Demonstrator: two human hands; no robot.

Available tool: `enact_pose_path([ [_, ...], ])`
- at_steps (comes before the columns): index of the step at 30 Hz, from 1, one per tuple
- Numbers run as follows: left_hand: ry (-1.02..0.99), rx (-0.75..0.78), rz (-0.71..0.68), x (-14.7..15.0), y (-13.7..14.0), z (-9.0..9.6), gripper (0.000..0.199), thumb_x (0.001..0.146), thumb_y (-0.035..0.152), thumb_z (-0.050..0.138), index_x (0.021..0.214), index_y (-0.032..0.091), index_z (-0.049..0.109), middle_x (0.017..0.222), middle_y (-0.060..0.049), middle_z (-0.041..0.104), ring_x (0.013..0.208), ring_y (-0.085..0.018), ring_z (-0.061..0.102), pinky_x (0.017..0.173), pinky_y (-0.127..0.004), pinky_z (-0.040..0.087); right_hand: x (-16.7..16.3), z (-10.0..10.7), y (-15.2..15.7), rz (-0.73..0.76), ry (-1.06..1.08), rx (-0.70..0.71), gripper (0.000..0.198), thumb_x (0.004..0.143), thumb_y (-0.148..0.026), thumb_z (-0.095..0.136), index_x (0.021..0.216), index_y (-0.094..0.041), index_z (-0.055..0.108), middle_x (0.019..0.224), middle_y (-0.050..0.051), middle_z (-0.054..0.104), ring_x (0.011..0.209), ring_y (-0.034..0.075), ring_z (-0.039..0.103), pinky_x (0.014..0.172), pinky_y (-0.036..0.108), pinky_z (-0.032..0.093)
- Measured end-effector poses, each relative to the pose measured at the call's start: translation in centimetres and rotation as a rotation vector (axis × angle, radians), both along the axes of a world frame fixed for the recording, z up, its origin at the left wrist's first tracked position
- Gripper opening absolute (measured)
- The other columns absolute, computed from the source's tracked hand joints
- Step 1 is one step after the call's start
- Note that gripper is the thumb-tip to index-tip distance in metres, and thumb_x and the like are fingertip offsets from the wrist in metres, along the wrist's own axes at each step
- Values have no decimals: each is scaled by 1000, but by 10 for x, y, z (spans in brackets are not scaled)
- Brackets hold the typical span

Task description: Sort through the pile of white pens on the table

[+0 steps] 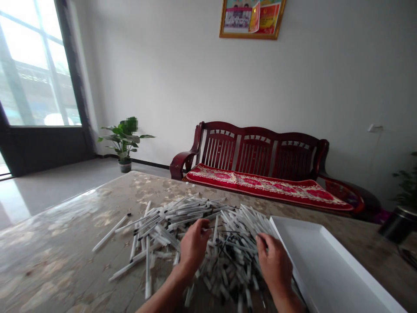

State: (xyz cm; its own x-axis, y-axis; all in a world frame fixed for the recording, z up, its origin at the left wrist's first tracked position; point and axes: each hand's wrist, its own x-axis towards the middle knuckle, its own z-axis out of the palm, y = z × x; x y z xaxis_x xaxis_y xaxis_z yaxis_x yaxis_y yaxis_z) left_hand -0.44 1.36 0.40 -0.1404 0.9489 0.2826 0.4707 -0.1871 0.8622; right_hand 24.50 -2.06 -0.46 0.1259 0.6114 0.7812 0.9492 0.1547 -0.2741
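A heap of pen parts covers the middle of the table: whitish pen barrels (pixel 189 210), thin dark refills (pixel 232 231) and small caps (pixel 224 271), the nearest ones blurred. My left hand (pixel 194 244) hangs over the heap's centre, its fingers curled toward the thumb. A thin dark stick (pixel 215 226) shows right beside those fingertips; whether they grip it is unclear. At the heap's right side, my right hand (pixel 275 263) has thumb and forefinger pinched together, and anything between them is hidden. Just right of it lies a shallow white tray (pixel 329 252).
The table (pixel 65 256) has a patterned, shiny cover. One barrel (pixel 109 234) lies apart on the left. Beyond the far edge stands a dark red wooden bench (pixel 254 152) with a red runner. A dark pot (pixel 398 224) is at the far right; a potted plant (pixel 124 139) stands back left.
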Motion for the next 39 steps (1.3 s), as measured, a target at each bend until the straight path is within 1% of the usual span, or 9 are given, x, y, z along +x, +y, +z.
enact_pose_path([
  [3,455,85,191,-29,6,10,22,86,21,57,103,24,71,105,-5,73,101,-26,62,88,-37,44,26,3,0,-210,-25,-49,51,100,-50,34,91,-19,73,74,11,72,70,24,65,63,32,46],
  [7,726,36,263,-45,11,10,27,88,20,57,108,24,73,112,-7,72,103,-29,60,88,-39,43,43,1,-2,-312,-84,-69,48,100,-45,31,99,-18,71,85,12,74,76,27,62,66,35,45],
  [14,788,-39,221,-46,13,5,35,89,15,51,117,24,70,114,-9,70,104,-28,61,87,-37,44,30,-3,0,-87,-49,105,49,102,-48,32,110,-13,66,102,17,72,94,29,61,84,41,48],
  [20,759,-37,201,-47,12,8,25,92,19,49,97,24,73,100,-9,70,95,-27,62,80,-35,44,8,-8,-1,106,-11,120,36,102,-40,39,107,-18,67,100,12,73,95,26,64,86,41,50],
  [23,558,85,217,-40,12,8,21,92,24,49,96,23,69,100,-8,70,93,-26,62,81,-34,44,-4,-11,-4,197,59,98,31,101,-36,42,109,-19,67,100,11,74,93,24,67,84,38,52],
  [26,70,187,155,-26,11,6,16,90,33,52,90,22,64,84,-4,68,78,-21,62,74,-30,46,-20,-14,-8,311,183,7,30,101,-36,43,110,-22,68,100,8,75,93,21,70,82,33,55],
  [31,-752,14,-145,9,-2,2,42,74,59,70,83,19,61,75,-1,69,63,-14,60,59,-24,49,-48,-17,-15,386,333,-143,38,102,-44,38,106,-25,71,101,6,75,93,20,71,82,30,56],
  [34,-955,-147,-242,25,-14,4,49,64,57,81,86,19,60,83,-3,73,66,-14,65,61,-24,51,-56,-13,-18,385,333,-183,43,101,-49,36,98,-25,71,93,5,76,84,20,72,75,28,56],
  [39,-1026,-222,-296,33,-23,7,50,59,51,87,88,19,62,85,-4,74,65,-14,67,62,-24,52,-57,-1,-19,325,333,-234,50,103,-50,30,77,-25,65,66,1,69,60,17,66,56,26,49],
])
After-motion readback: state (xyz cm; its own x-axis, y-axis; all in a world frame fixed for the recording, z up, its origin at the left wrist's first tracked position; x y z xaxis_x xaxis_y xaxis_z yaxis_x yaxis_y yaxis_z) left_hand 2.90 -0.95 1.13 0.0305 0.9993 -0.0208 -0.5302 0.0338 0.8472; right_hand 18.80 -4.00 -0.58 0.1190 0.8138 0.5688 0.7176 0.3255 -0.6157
